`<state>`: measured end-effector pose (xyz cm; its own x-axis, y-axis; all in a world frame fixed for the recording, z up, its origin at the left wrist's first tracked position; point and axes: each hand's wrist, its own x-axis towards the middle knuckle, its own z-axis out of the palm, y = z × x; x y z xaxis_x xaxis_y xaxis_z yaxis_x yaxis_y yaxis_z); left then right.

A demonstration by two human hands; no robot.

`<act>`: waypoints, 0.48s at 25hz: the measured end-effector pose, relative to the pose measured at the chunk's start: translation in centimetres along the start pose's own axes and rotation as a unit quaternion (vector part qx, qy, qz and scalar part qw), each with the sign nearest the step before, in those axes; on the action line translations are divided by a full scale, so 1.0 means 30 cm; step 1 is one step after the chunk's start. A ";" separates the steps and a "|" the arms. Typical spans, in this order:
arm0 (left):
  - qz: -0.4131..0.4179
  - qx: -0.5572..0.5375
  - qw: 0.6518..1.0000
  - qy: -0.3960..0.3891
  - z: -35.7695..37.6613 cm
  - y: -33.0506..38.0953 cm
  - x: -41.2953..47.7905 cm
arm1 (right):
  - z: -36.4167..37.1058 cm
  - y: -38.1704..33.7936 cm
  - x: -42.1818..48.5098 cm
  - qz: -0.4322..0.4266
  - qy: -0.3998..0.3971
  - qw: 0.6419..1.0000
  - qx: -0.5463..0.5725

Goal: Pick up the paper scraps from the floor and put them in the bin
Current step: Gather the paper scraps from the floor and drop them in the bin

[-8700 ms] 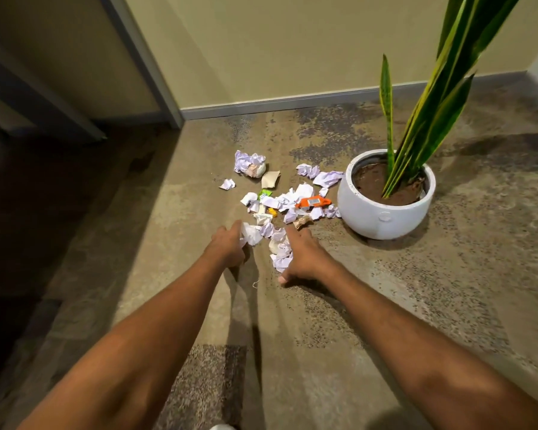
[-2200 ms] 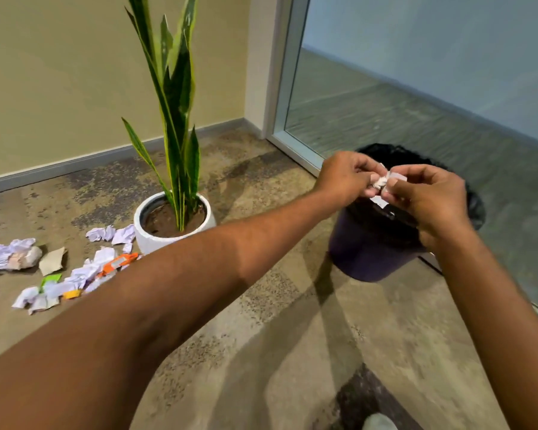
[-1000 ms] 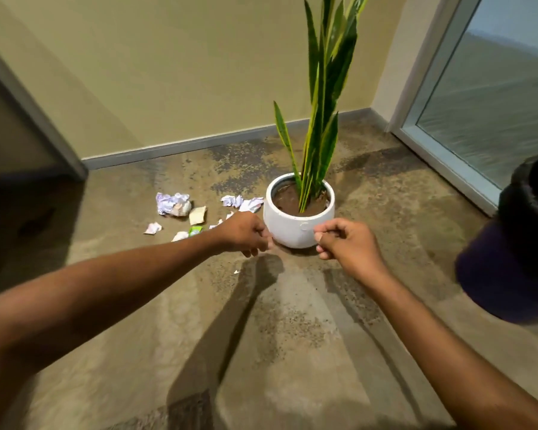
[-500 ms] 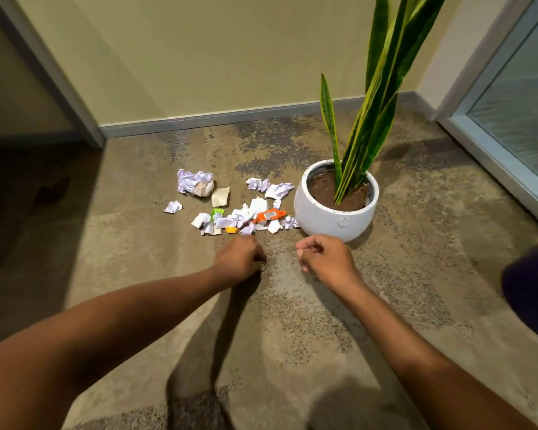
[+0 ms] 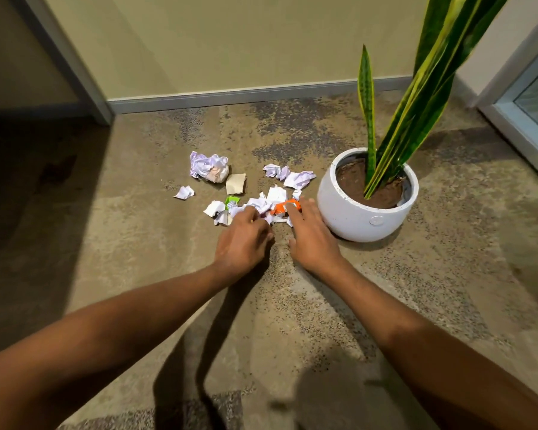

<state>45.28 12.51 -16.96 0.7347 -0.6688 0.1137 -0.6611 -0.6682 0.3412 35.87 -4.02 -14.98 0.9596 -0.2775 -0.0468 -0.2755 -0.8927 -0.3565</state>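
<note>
Paper scraps [image 5: 275, 193] lie on the floor [image 5: 137, 243] beside the white pot [image 5: 364, 212]. Right hand [image 5: 311, 240]: grip apart, fingers straight on scraps. Left hand [image 5: 244, 240]: fingers curled among scraps; grip state indeterminate.

Warm overhead light, kinda dim; my arms [image 5: 121, 336] throw hard shadows on the floor [image 5: 137, 243], left side murky, edges warped

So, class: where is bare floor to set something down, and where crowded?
Bare: between the crumpled white paper scraps and the grey skirting board, and left of them. Crowded: beside the round white plant pot.
</note>
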 end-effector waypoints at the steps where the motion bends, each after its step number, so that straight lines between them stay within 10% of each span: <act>1: -0.018 0.001 1.000 0.016 -0.002 -0.009 0.010 | 0.008 0.000 0.027 0.001 -0.012 1.000 -0.027; 12: -0.054 -0.140 0.989 -0.010 0.023 -0.011 0.065 | 0.039 -0.045 0.056 0.000 0.015 0.996 -0.086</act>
<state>46.84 11.19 -17.51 0.7938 -0.6064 0.0456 -0.5091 -0.6216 0.5953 37.91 -2.86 -15.66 0.9579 -0.2865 -0.0181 -0.2845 -0.9394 -0.1914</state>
